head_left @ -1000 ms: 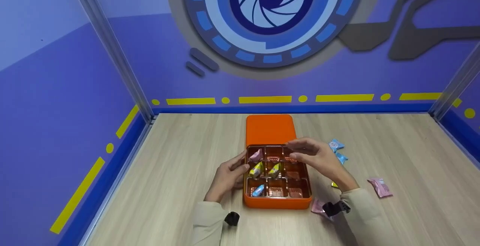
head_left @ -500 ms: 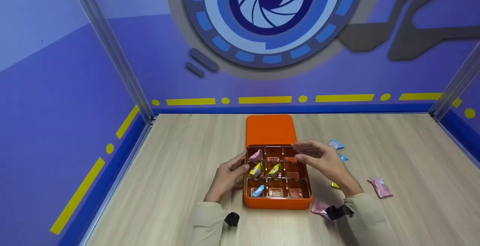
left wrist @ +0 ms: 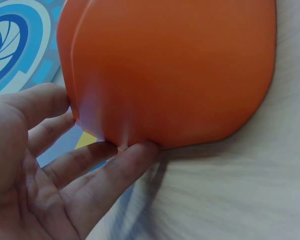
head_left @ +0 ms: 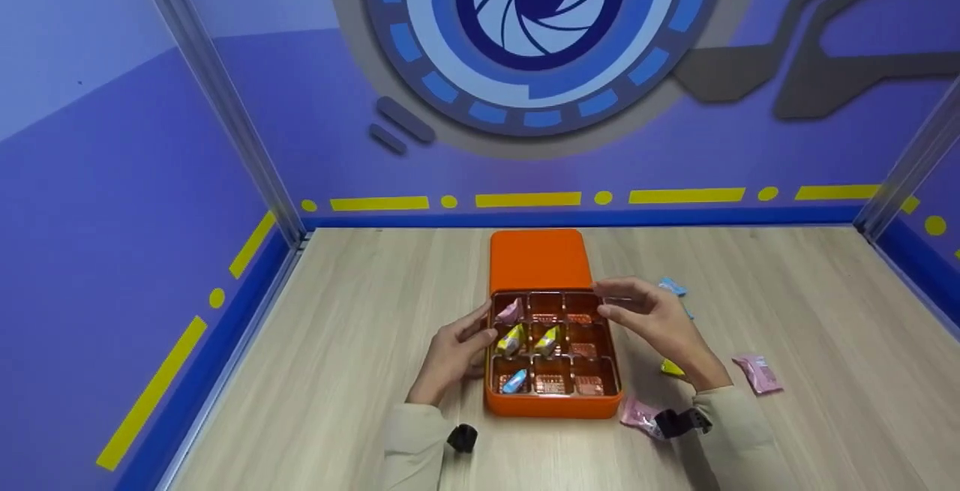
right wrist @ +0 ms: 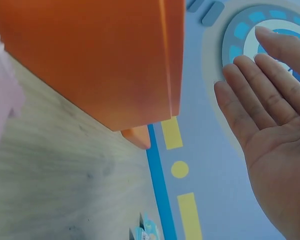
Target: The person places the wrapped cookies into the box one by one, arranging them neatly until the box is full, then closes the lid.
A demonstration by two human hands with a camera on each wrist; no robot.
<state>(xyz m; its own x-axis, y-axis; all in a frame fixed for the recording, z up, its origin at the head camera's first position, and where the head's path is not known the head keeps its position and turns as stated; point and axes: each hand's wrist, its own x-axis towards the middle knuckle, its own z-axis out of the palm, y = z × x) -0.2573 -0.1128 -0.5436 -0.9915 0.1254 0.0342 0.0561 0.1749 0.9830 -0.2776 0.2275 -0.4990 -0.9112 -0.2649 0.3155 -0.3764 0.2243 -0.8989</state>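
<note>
An orange box (head_left: 553, 406) holds a clear insert with several compartments, its orange lid (head_left: 536, 260) behind it. A pink wrapped candy (head_left: 510, 312) lies in the back left compartment. Two yellow candies, left (head_left: 511, 341) and middle (head_left: 547, 342), fill part of the middle row; a blue candy (head_left: 514, 381) is front left. My left hand (head_left: 454, 352) rests its extended fingertips on the box's left side, as the left wrist view shows. My right hand (head_left: 660, 322) hovers at the box's right rim, fingers extended and nothing held; its palm (right wrist: 275, 160) shows in the right wrist view.
Right of the box, loose candies lie on the wooden table (head_left: 360, 311): a pink one (head_left: 759, 375) farthest right, a pink one (head_left: 639, 416) near the wrist strap, a yellow one (head_left: 672, 368) under the forearm, and blue ones (head_left: 673, 286) behind the hand. Purple panels (head_left: 450, 169) enclose the table.
My right hand has drawn back slightly to the right, from over the back right compartment to the rim. My left hand and the candies in the box have kept their places.
</note>
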